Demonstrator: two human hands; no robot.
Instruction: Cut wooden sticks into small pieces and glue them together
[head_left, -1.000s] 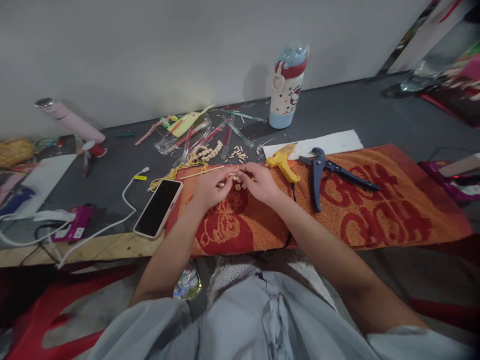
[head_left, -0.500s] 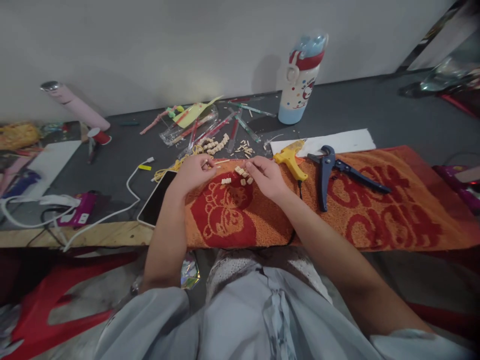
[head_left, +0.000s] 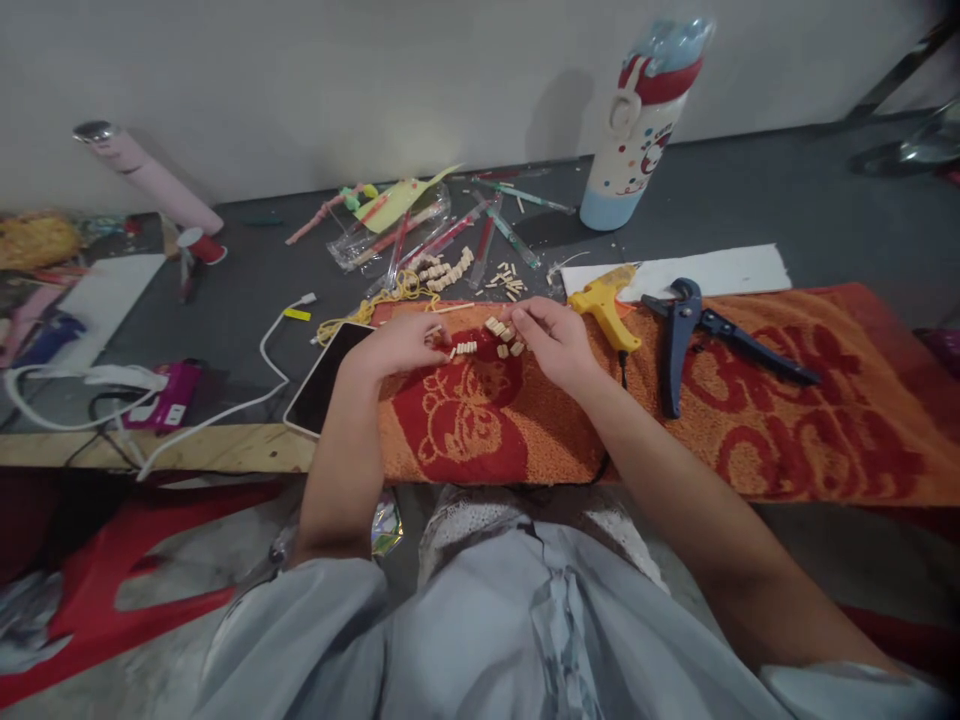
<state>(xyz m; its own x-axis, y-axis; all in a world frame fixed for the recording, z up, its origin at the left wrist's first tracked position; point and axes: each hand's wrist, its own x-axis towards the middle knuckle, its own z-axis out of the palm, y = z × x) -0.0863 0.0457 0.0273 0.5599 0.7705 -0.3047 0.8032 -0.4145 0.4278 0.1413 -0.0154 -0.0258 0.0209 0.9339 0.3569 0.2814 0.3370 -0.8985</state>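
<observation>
My left hand (head_left: 401, 345) rests on the orange and red towel (head_left: 750, 420) with its fingers curled, pinching the end of a thin wooden stick (head_left: 452, 308) close to a short row of pale wooden beads (head_left: 466, 348). My right hand (head_left: 551, 338) lies just right of it, fingers bent over several loose wooden beads (head_left: 501, 331) and pinching one of them. The two hands are a few centimetres apart.
A phone (head_left: 326, 375) lies by my left forearm, with a white cable (head_left: 247, 395) beside it. A yellow glue gun (head_left: 604, 308) and blue cutters (head_left: 686, 325) lie right of my hands. Behind are more beads (head_left: 442, 270), plastic tubes (head_left: 420, 235) and a dotted bottle (head_left: 637, 130).
My hands have drawn slightly apart; a short row of beads now lies on the towel between them. The camera has tilted, so the table sits differently in view.
</observation>
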